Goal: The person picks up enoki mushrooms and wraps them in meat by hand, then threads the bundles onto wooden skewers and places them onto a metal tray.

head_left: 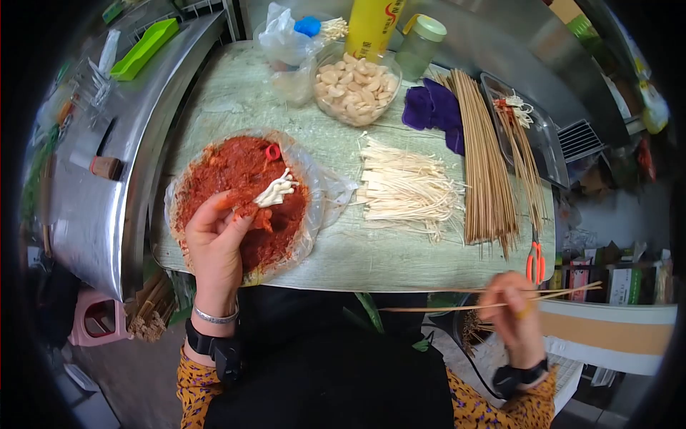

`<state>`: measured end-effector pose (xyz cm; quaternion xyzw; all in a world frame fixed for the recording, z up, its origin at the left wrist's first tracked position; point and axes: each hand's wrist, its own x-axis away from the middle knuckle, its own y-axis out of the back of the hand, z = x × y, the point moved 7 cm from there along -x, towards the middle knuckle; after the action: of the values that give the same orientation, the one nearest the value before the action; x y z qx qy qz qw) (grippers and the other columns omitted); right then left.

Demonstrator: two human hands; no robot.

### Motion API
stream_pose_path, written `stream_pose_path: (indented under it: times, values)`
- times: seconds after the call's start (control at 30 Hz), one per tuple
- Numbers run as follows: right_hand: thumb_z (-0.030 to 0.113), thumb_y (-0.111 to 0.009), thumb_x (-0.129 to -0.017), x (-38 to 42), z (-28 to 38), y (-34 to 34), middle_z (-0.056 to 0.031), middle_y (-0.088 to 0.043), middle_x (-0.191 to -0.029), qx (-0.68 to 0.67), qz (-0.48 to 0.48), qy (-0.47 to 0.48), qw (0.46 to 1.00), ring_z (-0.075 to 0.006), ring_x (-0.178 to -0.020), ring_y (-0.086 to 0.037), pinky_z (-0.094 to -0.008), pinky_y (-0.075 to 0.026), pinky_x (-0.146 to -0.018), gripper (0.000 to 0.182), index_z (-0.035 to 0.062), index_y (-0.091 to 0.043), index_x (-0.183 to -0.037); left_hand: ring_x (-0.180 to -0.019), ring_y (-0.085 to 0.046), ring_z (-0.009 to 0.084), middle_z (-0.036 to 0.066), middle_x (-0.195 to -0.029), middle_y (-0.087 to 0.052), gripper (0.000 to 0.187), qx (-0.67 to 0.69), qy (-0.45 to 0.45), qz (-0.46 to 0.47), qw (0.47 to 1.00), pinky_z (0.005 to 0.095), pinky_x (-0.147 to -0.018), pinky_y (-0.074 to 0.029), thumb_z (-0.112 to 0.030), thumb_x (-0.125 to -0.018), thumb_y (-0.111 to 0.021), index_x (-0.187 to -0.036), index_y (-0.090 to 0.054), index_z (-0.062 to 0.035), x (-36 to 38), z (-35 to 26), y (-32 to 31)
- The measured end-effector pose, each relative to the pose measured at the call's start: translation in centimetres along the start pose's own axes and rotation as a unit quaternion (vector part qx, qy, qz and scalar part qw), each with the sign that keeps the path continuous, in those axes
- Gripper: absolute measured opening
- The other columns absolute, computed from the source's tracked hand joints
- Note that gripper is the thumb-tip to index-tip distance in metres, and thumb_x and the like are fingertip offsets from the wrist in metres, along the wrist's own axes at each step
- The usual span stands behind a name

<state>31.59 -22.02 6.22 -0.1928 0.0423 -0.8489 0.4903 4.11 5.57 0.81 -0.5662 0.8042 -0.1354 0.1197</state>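
My left hand point(220, 232) pinches a small bundle of enoki mushrooms point(276, 191) wrapped in red-coated meat, above a plastic-lined bowl of red marinated meat point(204, 171). Its fingertips are smeared red. The white mushroom caps point up and right. My right hand point(513, 314), slightly blurred, is closed around a few thin bamboo skewers point(421, 309) at the table's front edge. They lie roughly level, sticking out on both sides of the fingers. A pile of loose enoki mushrooms point(407, 186) lies mid-table, with a thick row of bamboo skewers point(484, 157) to its right.
Orange-handled scissors point(534, 263) lie at the right front edge. A metal tray point(547, 146) carries several finished skewers point(520, 143). Along the back stand a bowl of peeled garlic cloves point(357, 89), a yellow canister point(373, 28), a lidded jar point(421, 46) and a purple cloth point(432, 107).
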Motion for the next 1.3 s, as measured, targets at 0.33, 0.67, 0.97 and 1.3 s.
stream_pose_path:
  times: [0.33,0.67,0.97,1.3]
  values:
    - [0.017,-0.054,-0.092,-4.4,-6.8,-9.8,-0.0162,-0.063,-0.091,-0.068,0.2,-0.104,0.972,-0.0226,-0.083,-0.064,-0.035,-0.054,-0.073,0.023,-0.0049,-0.057,-0.098,-0.086,-0.065,0.0192,0.014,-0.097,-0.065,0.025,-0.001,0.01,0.005,1.0,0.0286,-0.076,-0.054,0.007,-0.081,-0.06,-0.106,-0.056,0.0052,-0.1,-0.2,0.4]
    - [0.022,-0.051,-0.094,-5.2,-7.8,-9.9,-0.0169,-0.064,-0.088,-0.091,0.172,-0.124,0.973,-0.0226,-0.076,-0.065,-0.0322,-0.055,-0.067,0.028,-0.0048,-0.057,-0.097,-0.091,-0.064,0.0197,0.015,-0.102,-0.063,0.025,0.005,0.001,0.022,1.0,0.0304,-0.08,-0.053,0.009,-0.082,-0.058,-0.106,-0.055,0.006,-0.1,-0.2,0.3]
    - [0.024,-0.049,-0.095,-4.3,-9.0,-10.9,-0.0148,-0.065,-0.082,-0.01,0.177,-0.185,0.967,-0.0169,-0.061,-0.063,-0.0251,-0.051,-0.055,0.028,-0.0022,-0.058,-0.093,-0.09,-0.064,0.0194,0.014,-0.101,-0.063,0.027,0.009,-0.02,0.025,0.999,0.0295,-0.08,-0.053,0.009,-0.082,-0.058,-0.108,-0.054,0.0061,0.0,-0.3,0.3]
    - [0.033,-0.057,-0.088,1.1,-4.4,4.9,-0.0148,-0.063,-0.065,0.084,0.049,-0.125,0.987,-0.0121,-0.038,-0.051,-0.0232,-0.041,-0.035,0.034,0.0014,-0.058,-0.076,-0.083,-0.065,0.0178,0.011,-0.097,-0.064,0.028,-0.027,-0.008,-0.006,1.0,0.029,-0.075,-0.054,0.008,-0.08,-0.058,-0.108,-0.055,0.0038,0.1,0.2,0.7]
